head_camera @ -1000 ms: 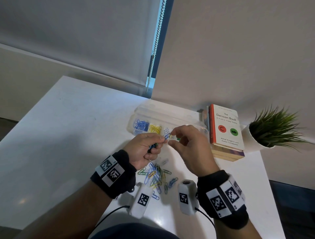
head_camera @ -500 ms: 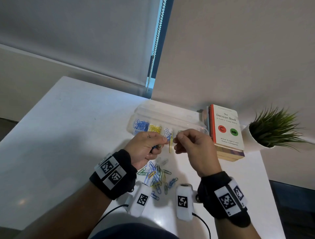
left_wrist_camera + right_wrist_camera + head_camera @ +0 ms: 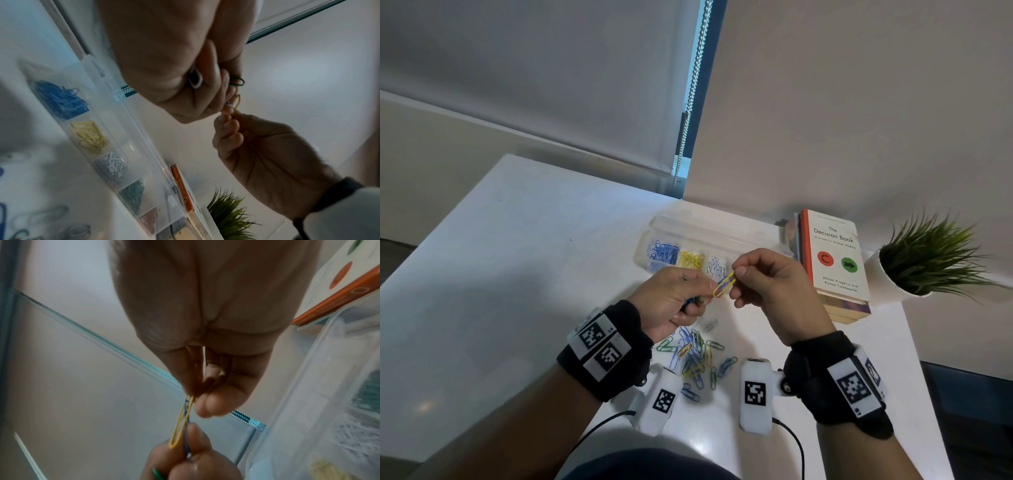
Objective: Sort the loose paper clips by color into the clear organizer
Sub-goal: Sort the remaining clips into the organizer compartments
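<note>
The right hand (image 3: 774, 287) pinches the top of a yellow clip (image 3: 724, 284) between thumb and forefinger; the left hand (image 3: 671, 301) is curled round a small bunch of clips, its fingertips gripping a blue clip (image 3: 186, 408) that seems hooked into the yellow one; both clips hang in the air just in front of the organizer (image 3: 709, 236); to part them well, I judge the yellow clip should slide along the blue wire rather than be tugged, while the left hand keeps the bunch steady; compared with half a second earlier, the yellow clip now lies slanted between the hands instead of hanging straight down; the loose pile (image 3: 695, 359) on the table looks unchanged.
</note>
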The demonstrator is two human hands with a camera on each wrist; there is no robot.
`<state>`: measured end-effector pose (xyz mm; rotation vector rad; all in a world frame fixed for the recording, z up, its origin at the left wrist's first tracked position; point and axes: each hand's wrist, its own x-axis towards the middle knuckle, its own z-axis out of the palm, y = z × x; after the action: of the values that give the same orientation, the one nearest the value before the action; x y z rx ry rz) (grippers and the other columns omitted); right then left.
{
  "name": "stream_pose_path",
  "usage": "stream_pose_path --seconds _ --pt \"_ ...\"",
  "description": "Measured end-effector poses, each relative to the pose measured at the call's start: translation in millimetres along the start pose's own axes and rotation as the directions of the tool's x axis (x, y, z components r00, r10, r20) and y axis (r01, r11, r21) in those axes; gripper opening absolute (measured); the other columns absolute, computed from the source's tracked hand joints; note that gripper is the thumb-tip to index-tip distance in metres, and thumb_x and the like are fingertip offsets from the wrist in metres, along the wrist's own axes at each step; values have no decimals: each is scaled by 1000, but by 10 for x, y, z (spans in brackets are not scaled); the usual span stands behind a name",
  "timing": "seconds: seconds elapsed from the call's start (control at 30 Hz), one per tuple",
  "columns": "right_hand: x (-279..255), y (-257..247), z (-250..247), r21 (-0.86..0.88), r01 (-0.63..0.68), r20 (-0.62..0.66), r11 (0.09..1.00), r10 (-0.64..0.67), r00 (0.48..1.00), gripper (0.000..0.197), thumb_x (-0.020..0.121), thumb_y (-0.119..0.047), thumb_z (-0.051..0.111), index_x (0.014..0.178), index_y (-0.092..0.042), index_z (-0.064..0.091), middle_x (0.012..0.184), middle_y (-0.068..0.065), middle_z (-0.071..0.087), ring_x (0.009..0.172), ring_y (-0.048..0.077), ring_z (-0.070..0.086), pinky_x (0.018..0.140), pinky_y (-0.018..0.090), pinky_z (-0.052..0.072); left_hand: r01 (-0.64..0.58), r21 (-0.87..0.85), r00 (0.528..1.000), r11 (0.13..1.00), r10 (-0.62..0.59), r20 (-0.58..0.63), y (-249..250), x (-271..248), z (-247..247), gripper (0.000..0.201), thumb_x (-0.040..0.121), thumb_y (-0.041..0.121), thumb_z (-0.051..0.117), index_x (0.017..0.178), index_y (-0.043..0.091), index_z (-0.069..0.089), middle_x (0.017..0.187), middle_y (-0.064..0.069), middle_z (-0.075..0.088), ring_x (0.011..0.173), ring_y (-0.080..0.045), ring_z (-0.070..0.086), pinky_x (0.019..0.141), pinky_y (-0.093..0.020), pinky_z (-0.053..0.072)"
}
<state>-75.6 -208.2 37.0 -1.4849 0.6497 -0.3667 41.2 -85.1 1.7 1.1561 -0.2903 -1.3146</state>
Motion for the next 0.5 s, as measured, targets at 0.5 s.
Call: stream_pose_path --seconds 0.5 --pt "7 -46 -95 80 34 -217 996 -16 976 14 90 4 54 79 -3 58 66 12 52 50 17 51 46 26 44 15 0 1000 1000 -15 -6 -70 23 -76 26 88 -2 56 63 4 60 61 -5 54 42 -7 34 33 -13 18"
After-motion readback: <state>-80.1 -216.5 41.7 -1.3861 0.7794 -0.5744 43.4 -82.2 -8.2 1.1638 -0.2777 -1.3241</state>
